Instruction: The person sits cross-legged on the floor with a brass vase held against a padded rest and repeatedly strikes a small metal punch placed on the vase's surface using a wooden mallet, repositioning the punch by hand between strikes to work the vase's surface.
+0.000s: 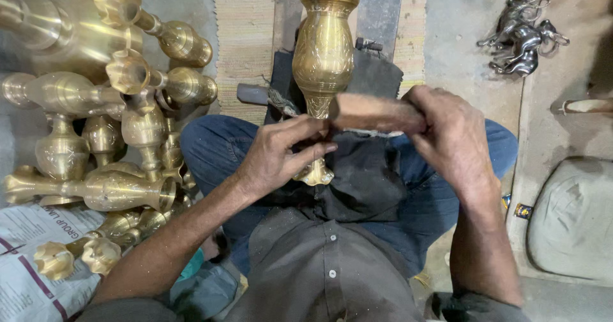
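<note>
Gripping a brass vase, hands press a wooden block.

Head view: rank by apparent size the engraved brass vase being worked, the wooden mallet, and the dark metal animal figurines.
1. Engraved brass vase
2. Wooden mallet
3. Dark metal animal figurines, though they lie farther away, so unsure.

Soft, even overhead light, moderately bright. Glare streaks on brass vase and piled vases. Sharp centre, slight wide-angle stretch at edges.
</note>
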